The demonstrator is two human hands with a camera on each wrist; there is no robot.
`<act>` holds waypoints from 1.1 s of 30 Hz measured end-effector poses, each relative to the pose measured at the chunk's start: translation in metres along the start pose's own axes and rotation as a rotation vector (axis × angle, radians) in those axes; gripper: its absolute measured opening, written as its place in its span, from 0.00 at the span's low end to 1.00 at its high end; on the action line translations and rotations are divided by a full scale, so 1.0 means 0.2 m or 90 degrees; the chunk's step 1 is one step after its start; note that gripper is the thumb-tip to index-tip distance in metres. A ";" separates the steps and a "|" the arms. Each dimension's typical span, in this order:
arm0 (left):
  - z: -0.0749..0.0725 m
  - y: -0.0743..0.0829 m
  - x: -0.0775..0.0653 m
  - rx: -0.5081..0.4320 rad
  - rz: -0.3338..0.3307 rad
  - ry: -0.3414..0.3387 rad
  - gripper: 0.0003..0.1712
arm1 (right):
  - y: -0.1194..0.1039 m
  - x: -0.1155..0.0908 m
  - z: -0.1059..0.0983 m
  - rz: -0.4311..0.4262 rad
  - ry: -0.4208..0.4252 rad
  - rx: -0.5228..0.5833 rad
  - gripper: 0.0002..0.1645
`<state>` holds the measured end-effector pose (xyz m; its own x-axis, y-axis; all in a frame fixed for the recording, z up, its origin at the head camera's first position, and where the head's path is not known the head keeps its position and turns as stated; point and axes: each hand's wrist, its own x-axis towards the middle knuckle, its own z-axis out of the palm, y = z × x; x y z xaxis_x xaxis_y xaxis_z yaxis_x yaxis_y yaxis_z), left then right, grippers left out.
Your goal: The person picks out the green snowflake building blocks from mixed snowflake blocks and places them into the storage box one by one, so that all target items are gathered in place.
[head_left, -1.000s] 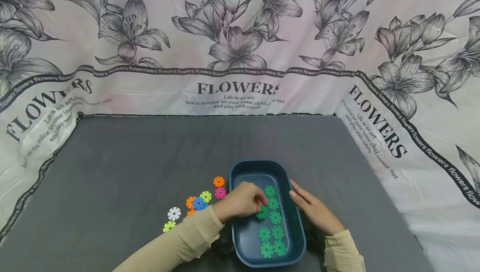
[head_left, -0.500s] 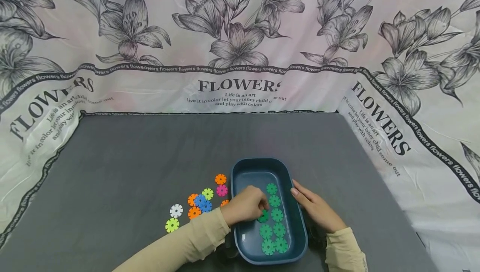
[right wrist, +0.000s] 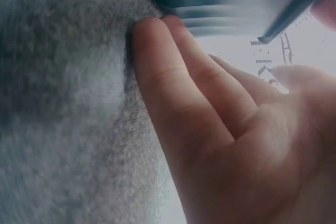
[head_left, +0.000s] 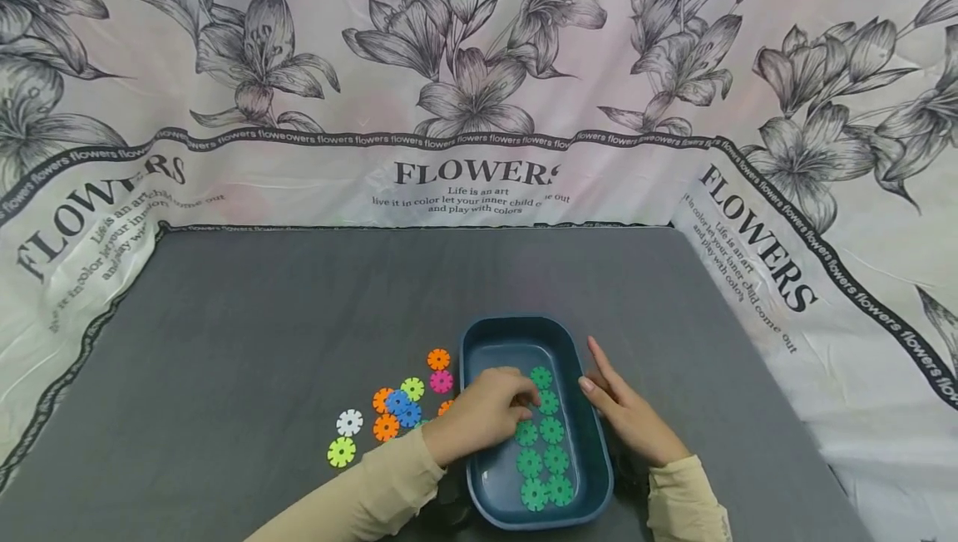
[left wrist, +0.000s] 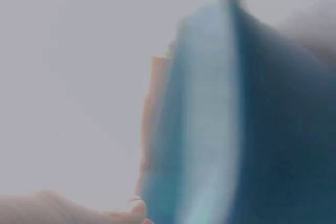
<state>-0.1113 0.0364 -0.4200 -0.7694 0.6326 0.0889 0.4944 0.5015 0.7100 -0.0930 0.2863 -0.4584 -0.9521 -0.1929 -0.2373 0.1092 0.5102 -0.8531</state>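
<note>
In the head view my left hand [head_left: 482, 413] hovers inside the dark blue tray [head_left: 490, 492], its fingers loosely bent and nothing visible between them. Just below its fingertips lies a green notched disc [head_left: 527, 432]. Several more green discs [head_left: 554, 459] lie flat in two rough columns in the tray. At the tray's right side is my right hand [head_left: 632, 421], thumb at the rim and index finger stretched forward. The right wrist view shows its straight fingers [right wrist: 157, 66] beside the tray's outer wall [right wrist: 210, 3]. The left wrist view is blurred and washed out.
Left of the tray, several loose notched discs lie on the grey table [head_left: 262, 342]: orange [head_left: 438, 359], pink [head_left: 441, 381], blue [head_left: 408, 414], white [head_left: 349, 422] and yellow-green [head_left: 341, 451]. My left forearm passes over part of this group. A flower-printed cloth [head_left: 479, 184] surrounds the table.
My left hand has let go of the green disc, which now lies in the left column, and has drawn slightly up. The right index finger has lifted from the tray's side.
</note>
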 end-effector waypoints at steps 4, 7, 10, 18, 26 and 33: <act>-0.15 0.00 -0.14 -0.050 -0.023 0.092 0.08 | 0.00 -0.01 0.01 -0.031 -0.001 0.002 0.37; -0.26 -0.06 -0.25 -0.041 -0.078 0.145 0.10 | -0.01 -0.02 0.00 -0.042 -0.004 -0.003 0.34; -0.30 -0.15 -0.34 -0.006 -0.118 0.146 0.11 | -0.02 -0.02 -0.02 -0.047 -0.009 -0.001 0.33; -0.21 -0.30 -0.51 0.084 -0.091 0.073 0.14 | -0.03 0.00 -0.03 -0.058 -0.005 -0.018 0.33; -0.17 -0.31 -0.55 0.128 -0.109 0.058 0.13 | -0.01 0.01 -0.01 -0.061 -0.004 -0.020 0.33; -0.16 -0.32 -0.57 0.126 -0.084 0.052 0.12 | 0.00 0.00 0.00 -0.054 -0.011 -0.002 0.34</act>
<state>-0.0686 -0.0869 -0.4539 -0.8585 0.5086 0.0659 0.4511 0.6878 0.5687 -0.0937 0.2861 -0.4577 -0.9530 -0.2496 -0.1715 0.0269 0.4943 -0.8689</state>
